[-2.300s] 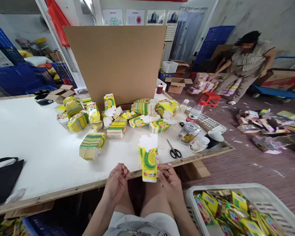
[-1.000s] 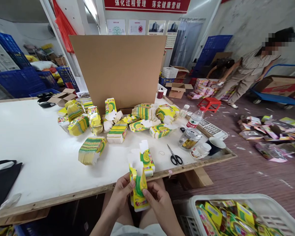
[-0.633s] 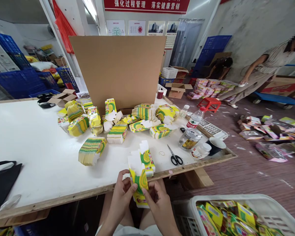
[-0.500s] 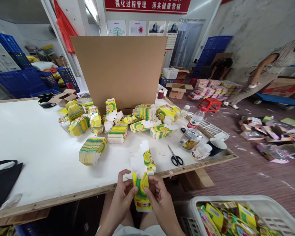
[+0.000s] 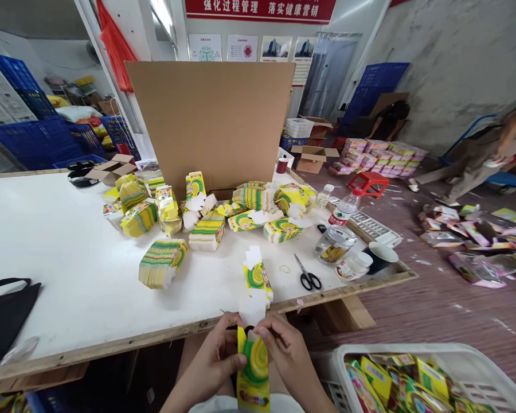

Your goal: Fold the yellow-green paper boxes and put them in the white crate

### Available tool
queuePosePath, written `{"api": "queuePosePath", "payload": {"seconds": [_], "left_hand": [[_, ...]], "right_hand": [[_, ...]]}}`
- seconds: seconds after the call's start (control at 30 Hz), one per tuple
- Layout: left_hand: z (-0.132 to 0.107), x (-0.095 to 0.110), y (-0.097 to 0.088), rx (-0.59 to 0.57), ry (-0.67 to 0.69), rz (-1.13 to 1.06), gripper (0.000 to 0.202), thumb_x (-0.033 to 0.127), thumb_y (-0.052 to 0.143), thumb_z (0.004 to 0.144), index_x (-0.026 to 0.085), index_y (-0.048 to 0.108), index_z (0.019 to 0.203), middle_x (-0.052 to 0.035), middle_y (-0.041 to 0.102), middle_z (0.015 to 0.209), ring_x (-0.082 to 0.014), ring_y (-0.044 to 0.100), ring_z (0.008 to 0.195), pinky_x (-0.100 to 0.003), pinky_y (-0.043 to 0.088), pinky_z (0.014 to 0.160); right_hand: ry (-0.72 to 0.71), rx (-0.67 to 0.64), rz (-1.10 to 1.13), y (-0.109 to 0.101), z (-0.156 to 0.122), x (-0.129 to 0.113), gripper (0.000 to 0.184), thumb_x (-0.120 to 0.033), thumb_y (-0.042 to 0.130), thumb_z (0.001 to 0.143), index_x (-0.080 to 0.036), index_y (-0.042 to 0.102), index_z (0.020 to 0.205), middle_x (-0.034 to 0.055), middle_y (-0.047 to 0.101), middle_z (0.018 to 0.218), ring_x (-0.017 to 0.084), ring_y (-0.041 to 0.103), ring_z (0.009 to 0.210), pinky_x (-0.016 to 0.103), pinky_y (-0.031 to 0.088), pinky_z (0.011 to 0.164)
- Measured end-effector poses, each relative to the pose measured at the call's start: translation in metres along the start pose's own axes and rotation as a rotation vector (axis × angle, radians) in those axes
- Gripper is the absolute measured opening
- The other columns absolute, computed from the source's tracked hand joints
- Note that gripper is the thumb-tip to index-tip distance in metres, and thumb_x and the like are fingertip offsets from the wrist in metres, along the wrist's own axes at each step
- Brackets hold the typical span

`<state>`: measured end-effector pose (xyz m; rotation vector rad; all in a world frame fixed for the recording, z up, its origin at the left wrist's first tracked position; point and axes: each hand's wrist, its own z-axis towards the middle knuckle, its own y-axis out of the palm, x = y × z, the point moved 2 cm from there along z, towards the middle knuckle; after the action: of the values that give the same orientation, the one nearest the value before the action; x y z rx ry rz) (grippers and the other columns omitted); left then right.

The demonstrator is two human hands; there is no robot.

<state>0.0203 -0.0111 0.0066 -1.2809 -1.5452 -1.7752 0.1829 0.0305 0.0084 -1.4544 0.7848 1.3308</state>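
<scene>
Over my lap is a yellow and green small carton (image 5: 255, 373), upright, its white top flap raised and its top end open. My left hand (image 5: 215, 358) grips its left side, thumb across the front. At the top opening, the fingers of my right hand (image 5: 290, 353) pinch the right edge by a small flap. Just beyond, at the table edge, lie a few similar cartons (image 5: 257, 276) with white flaps sticking up. Black-handled scissors (image 5: 308, 277) and a rubber band (image 5: 285, 269) rest to their right.
Bundles of flat cartons (image 5: 206, 232) line the white table (image 5: 90, 310) before a cardboard sheet (image 5: 210, 120). A jar (image 5: 335, 244), a bottle (image 5: 345, 207) and a cup (image 5: 380, 257) stand right. A white basket (image 5: 413, 348) of filled packs sits lower right. People are at work behind.
The carton has come down and nearer to me. My right hand has shifted from its lower side up to the top opening. A person at far right has moved.
</scene>
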Motion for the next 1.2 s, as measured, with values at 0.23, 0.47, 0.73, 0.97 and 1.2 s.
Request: {"api": "queuePosePath", "payload": {"seconds": [0.23, 0.47, 0.73, 0.97, 1.2], "left_hand": [[0.0, 0.002, -0.001, 0.062, 0.024, 0.054, 0.062, 0.027, 0.071, 0.082, 0.028, 0.041, 0.137, -0.0114, 0.07, 0.112, -0.0245, 0.069, 0.092, -0.033, 0.049, 0.079], [0.004, -0.004, -0.013, 0.196, 0.092, 0.349, 0.045, 0.025, 0.069, 0.083, 0.025, 0.06, 0.127, -0.0113, 0.066, 0.122, -0.0247, 0.067, 0.092, -0.031, 0.053, 0.077], [0.008, -0.001, -0.001, 0.086, 0.029, 0.16, 0.048, 0.027, 0.064, 0.086, 0.027, 0.051, 0.132, -0.0122, 0.07, 0.115, -0.0278, 0.067, 0.102, -0.039, 0.05, 0.088], [0.013, 0.0, 0.002, 0.102, 0.034, 0.156, 0.048, 0.024, 0.069, 0.083, 0.025, 0.053, 0.128, -0.0105, 0.073, 0.109, -0.0272, 0.069, 0.097, -0.034, 0.05, 0.079], [0.013, -0.003, 0.001, 0.089, 0.024, 0.245, 0.048, 0.023, 0.064, 0.085, 0.024, 0.055, 0.132, -0.0147, 0.064, 0.127, -0.0311, 0.059, 0.117, -0.043, 0.043, 0.101]], "right_hand": [[0.017, 0.119, 0.11, -0.006, 0.002, 0.002, 0.037, -0.046, 0.062, 0.085, -0.024, 0.067, 0.115, 0.0113, 0.066, 0.107, 0.028, 0.062, 0.1, 0.039, 0.049, 0.09], [0.102, 0.006, 0.064, -0.01, 0.002, 0.004, 0.037, -0.043, 0.067, 0.08, -0.024, 0.071, 0.111, 0.0049, 0.068, 0.081, 0.022, 0.061, 0.073, 0.032, 0.052, 0.068], [0.116, 0.152, -0.041, 0.0, 0.0, 0.014, 0.035, -0.041, 0.071, 0.073, -0.024, 0.069, 0.104, -0.0045, 0.052, 0.054, 0.017, 0.05, 0.051, 0.025, 0.042, 0.049], [0.136, 0.045, -0.197, -0.002, -0.003, 0.01, 0.042, -0.028, 0.071, 0.072, -0.025, 0.063, 0.114, -0.0095, 0.041, 0.05, 0.015, 0.045, 0.047, 0.026, 0.038, 0.052], [0.181, 0.157, -0.246, -0.005, -0.005, 0.013, 0.033, -0.029, 0.068, 0.073, -0.022, 0.066, 0.105, -0.0085, 0.036, 0.052, 0.017, 0.045, 0.048, 0.028, 0.039, 0.053]]}}
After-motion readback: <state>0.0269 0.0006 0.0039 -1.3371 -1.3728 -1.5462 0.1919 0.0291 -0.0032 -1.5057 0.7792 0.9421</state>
